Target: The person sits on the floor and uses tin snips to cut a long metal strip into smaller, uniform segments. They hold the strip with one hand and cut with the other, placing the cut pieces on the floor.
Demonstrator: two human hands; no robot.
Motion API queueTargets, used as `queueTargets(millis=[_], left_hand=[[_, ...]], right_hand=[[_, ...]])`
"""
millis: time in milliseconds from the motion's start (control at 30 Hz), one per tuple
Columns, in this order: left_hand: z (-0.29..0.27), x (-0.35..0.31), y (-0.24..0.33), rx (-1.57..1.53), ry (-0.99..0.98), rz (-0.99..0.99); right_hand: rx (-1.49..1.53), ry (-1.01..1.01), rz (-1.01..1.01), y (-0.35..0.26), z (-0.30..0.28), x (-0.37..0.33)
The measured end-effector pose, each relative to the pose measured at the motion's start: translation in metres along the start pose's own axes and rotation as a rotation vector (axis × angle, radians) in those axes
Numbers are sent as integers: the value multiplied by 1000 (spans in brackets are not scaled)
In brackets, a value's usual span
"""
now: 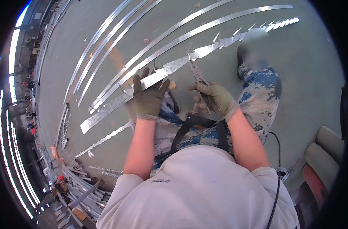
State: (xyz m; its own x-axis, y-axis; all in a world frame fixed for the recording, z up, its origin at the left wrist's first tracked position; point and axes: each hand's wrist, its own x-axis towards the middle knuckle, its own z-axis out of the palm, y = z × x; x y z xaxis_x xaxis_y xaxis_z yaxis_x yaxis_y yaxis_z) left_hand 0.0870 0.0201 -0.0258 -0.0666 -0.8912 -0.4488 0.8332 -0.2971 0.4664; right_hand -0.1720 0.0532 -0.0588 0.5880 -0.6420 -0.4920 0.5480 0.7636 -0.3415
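A long, shiny metal strip (174, 65) with upright pointed tabs runs diagonally in front of me. My left hand (148, 97), in a dirty olive glove, holds this strip with its fingers spread around it. Part of those fingers is hidden behind the metal. My right hand (218, 97), gloved likewise, is closed around the handles of a pair of pliers (197, 71). The pliers' jaws are at the strip's near edge; whether they bite on it, I cannot tell.
Several flat metal strips (204, 27) lie across the green floor (303, 76) beyond my hands. A pile of metal profiles (80, 191) is at lower left. A rounded seat-like object (322, 156) stands at right. A dark cord (277, 152) hangs beside my right arm.
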Motion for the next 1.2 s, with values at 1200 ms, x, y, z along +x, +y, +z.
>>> queueTargets(millis=[1200], left_hand=[[-29,38,-37,50,-7,24]], right_hand=[[-588,372,82,45,29,25]])
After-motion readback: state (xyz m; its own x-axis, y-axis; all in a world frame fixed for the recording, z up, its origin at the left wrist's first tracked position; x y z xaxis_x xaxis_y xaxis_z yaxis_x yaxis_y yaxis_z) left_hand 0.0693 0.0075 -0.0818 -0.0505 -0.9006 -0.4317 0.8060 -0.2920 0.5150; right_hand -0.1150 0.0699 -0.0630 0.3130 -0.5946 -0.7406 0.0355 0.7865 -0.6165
